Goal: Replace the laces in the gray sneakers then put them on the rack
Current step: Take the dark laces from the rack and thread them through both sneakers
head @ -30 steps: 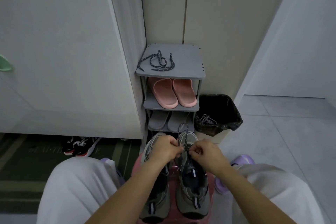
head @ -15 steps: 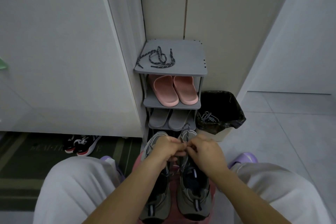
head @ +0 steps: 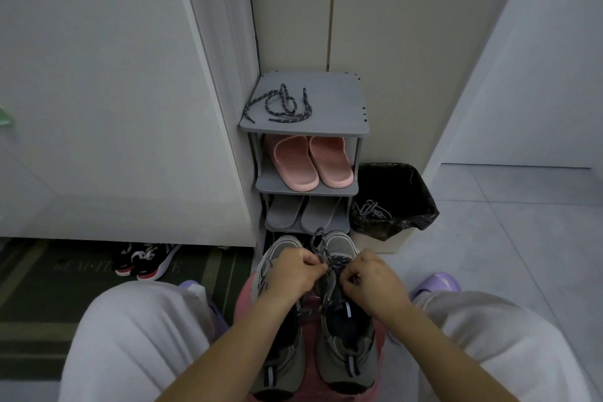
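Note:
Two gray sneakers stand side by side on a pink stool between my knees: the left sneaker [head: 280, 365] and the right sneaker [head: 346, 356]. A dark speckled lace [head: 321, 245] is threaded in the right sneaker, with a loop sticking up near its toe. My left hand [head: 292, 274] pinches one part of that lace and my right hand [head: 372, 279] pinches another, both over the right sneaker's front. A second dark lace [head: 280, 104] lies coiled on the top of the gray shoe rack [head: 329, 101].
Pink slippers [head: 310, 163] fill the rack's second shelf, gray slippers [head: 303, 215] the third. A black-lined bin [head: 401, 192] with old laces stands right of the rack. Black and red shoes [head: 143, 261] lie on the dark mat at left. A purple slipper [head: 437, 282] is on my right foot.
My hands closed together over the right sneaker's front, then drew slightly apart again while pulling the lace. The view tilted down a little.

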Available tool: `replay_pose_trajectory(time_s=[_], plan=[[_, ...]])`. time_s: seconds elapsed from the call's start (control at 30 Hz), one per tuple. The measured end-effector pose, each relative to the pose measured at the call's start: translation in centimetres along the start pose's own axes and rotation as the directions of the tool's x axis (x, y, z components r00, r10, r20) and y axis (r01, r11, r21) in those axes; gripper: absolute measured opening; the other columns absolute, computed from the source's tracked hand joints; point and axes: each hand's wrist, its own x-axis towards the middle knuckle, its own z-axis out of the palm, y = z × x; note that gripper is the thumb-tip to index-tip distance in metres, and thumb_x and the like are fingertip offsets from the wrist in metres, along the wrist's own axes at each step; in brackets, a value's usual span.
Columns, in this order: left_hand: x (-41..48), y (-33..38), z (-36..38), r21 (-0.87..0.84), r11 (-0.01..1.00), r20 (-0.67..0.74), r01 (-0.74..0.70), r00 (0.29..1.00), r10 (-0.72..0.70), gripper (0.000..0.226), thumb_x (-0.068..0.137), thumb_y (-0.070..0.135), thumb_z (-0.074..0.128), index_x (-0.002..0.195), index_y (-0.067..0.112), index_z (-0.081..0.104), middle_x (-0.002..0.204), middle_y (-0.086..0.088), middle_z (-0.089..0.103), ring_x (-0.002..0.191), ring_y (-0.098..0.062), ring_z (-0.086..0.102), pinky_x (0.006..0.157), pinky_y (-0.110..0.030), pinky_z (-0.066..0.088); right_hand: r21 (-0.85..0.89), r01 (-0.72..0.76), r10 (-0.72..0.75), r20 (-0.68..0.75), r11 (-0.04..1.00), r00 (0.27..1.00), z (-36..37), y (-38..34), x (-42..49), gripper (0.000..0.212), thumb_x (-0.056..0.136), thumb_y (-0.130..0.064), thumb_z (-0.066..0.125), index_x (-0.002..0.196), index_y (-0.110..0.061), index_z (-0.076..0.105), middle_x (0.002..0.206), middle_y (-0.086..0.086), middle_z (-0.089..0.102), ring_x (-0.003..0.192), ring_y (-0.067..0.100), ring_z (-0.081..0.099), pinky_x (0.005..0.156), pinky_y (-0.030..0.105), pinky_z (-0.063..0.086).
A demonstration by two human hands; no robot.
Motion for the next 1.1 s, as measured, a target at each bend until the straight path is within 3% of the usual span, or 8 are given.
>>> replay_pose_trajectory(time_s=[0.27,0.5,0.57,0.67,0.8,0.9,1.0,1.1], plan=[[0.2,0.1,1.1,-0.021,0.989,0.069,0.146,0.987,-0.145,0.023,0.077,0.024,0.076,0.062,0.024,0.058,0.065,0.002,0.061,0.068,-0.017,0.059,0.077,-0.033,0.053,0.025,-0.012,0.012,-0.025,1.0,1.0,0.6,-0.1,0.0,0.023,0.085,-0.031,0.062,0.105,-0.024,0.071,0.096,-0.006,0.039,0.101,0.012,0.051,0.078,0.017,0.039],[0.7,-0.3,1.6,0.007,0.993,0.1,0.115,0.988,-0.115,0.023,0.077,0.031,0.075,0.061,0.024,0.059,0.061,0.004,0.059,0.059,-0.014,0.054,0.072,-0.034,0.05,0.121,-0.069,0.077,-0.063,0.99,0.995,1.7,0.1,0.3,0.016,0.083,-0.025,0.065,0.092,-0.017,0.075,0.094,-0.004,0.041,0.087,0.008,0.047,0.067,0.008,0.033],[0.4,-0.3,1.3,0.01,0.996,0.147,0.092,0.985,-0.093,0.02,0.076,0.034,0.075,0.075,0.019,0.062,0.074,0.002,0.061,0.067,-0.013,0.056,0.07,-0.029,0.046,0.193,-0.099,0.111,-0.055,0.976,0.992,1.9,0.2,0.2,0.012,0.081,-0.022,0.068,0.087,-0.014,0.075,0.091,-0.005,0.041,0.081,0.006,0.045,0.061,0.005,0.032],[-0.1,-0.6,0.9,0.038,0.998,0.173,0.049,0.983,-0.055,0.053,0.073,0.036,0.078,0.114,0.018,0.049,0.099,0.006,0.055,0.096,-0.014,0.058,0.086,-0.029,0.049,0.299,-0.129,0.144,-0.028,0.945,0.989,1.9,0.0,0.0,0.01,0.078,-0.02,0.071,0.074,-0.027,0.066,0.09,-0.007,0.042,0.078,0.001,0.043,0.064,0.005,0.036],[-0.3,-0.8,0.9,0.041,0.998,0.162,-0.041,0.986,0.034,0.06,0.077,0.029,0.075,0.117,0.035,0.031,0.088,0.01,0.048,0.082,-0.012,0.055,0.078,-0.03,0.051,0.401,-0.185,0.212,-0.023,0.897,0.977,1.6,0.0,0.1,0.02,0.077,-0.015,0.072,0.067,-0.032,0.066,0.086,-0.007,0.051,0.077,-0.003,0.046,0.064,0.004,0.037],[-0.2,-1.1,1.0,0.092,0.989,0.166,-0.119,0.981,0.102,0.054,0.078,0.028,0.072,0.123,0.033,0.043,0.092,0.004,0.05,0.08,-0.011,0.053,0.086,-0.036,0.052,0.541,-0.251,0.317,-0.032,0.803,0.948,1.2,-0.1,0.1,0.012,0.078,-0.01,0.072,0.067,-0.015,0.072,0.074,-0.009,0.059,0.07,0.004,0.055,0.062,0.007,0.041],[-0.2,-1.3,0.9,0.076,0.991,0.146,-0.111,0.984,0.099,0.05,0.077,0.027,0.073,0.119,0.028,0.046,0.106,0.0,0.049,0.089,-0.012,0.053,0.088,-0.029,0.049,0.719,-0.331,0.469,0.008,0.611,0.883,0.9,0.2,0.0,0.023,0.079,-0.008,0.07,0.059,-0.018,0.066,0.071,0.003,0.065,0.069,0.018,0.06,0.07,0.029,0.051],[-0.1,-1.4,0.8,0.053,0.997,0.132,-0.05,0.99,0.043,0.06,0.075,0.028,0.074,0.124,0.025,0.041,0.119,-0.002,0.044,0.101,-0.018,0.054,0.094,-0.032,0.047,0.788,-0.377,0.584,0.029,0.486,0.812,0.1,1.4,0.0,0.021,0.083,-0.006,0.066,0.064,-0.013,0.062,0.062,0.002,0.058,0.058,0.015,0.051,0.059,0.026,0.044]])
